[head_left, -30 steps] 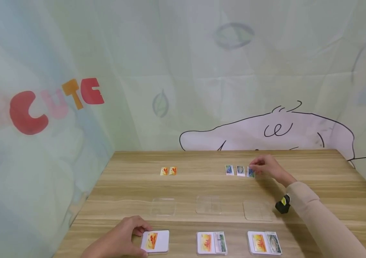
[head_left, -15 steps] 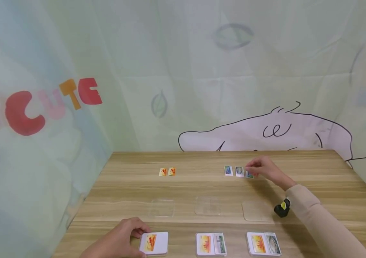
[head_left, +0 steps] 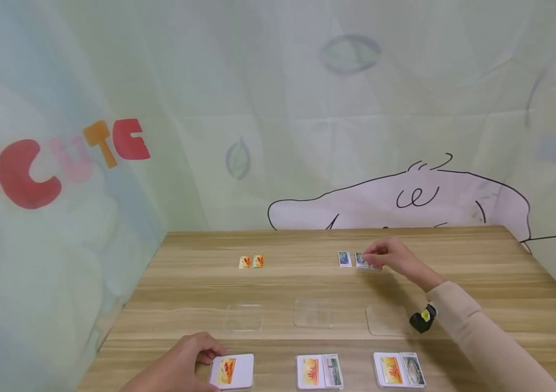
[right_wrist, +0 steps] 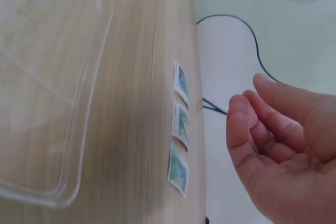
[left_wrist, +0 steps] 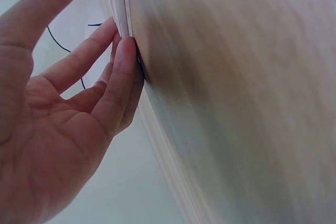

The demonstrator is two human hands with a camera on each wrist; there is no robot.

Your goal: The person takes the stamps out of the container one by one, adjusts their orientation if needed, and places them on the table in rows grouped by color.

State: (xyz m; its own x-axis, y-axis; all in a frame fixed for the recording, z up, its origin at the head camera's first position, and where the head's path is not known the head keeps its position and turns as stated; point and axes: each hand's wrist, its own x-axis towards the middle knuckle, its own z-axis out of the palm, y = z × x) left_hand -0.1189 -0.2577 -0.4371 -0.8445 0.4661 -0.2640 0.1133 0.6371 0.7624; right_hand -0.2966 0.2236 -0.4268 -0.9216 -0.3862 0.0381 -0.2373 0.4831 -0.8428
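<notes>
The left hand (head_left: 180,363) is gripping the leftmost white case (head_left: 244,371) by its edge, presumably steadying it, while the right hand (head_left: 399,260), loosely curled and unladen, is hovering near three stamps (right_wrist: 180,124) lying separately, seemingly for single lifting, on the table's (head_left: 302,286) far side.

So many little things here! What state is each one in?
Left case: half bare, bears one stamp
Middle case: bears two stamps
Right case: likewise
Clear plates: lying flat
Orange stamps: side by side
Blue-green stamps: in a row
Left hand: grips that left case
Right hand: raised, holding nothing
</notes>
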